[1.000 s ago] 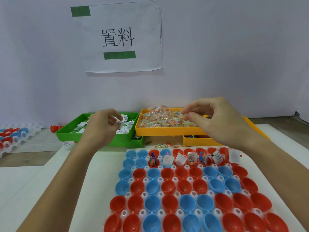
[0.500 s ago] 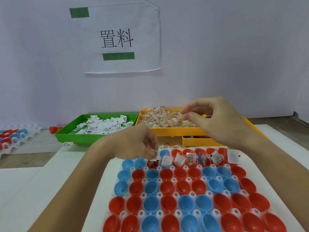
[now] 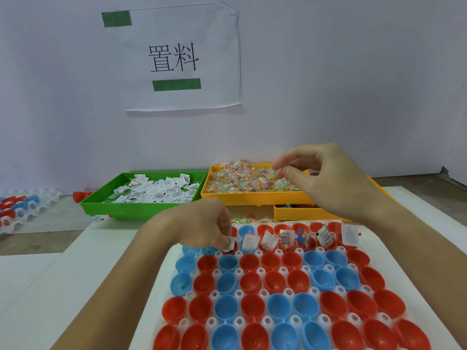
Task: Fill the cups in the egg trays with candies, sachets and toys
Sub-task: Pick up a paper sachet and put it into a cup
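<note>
Your left hand (image 3: pixel 202 227) pinches white sachet (image 3: pixel 231 242) over red cup (image 3: pixel 231 248), far row of egg tray (image 3: pixel 313 290): release low, inside rim. Right hand (image 3: pixel 326 175) fingers pinching at candy tray (image 3: pixel 252 195); grip unclear.

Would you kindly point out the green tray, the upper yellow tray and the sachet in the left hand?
green tray (image 3: pixel 131 210), head view, on its front wall.
upper yellow tray (image 3: pixel 252 199), head view, on its front wall.
sachet (image 3: pixel 231 242), head view, on the white corner showing below the left hand's fingers.
</note>
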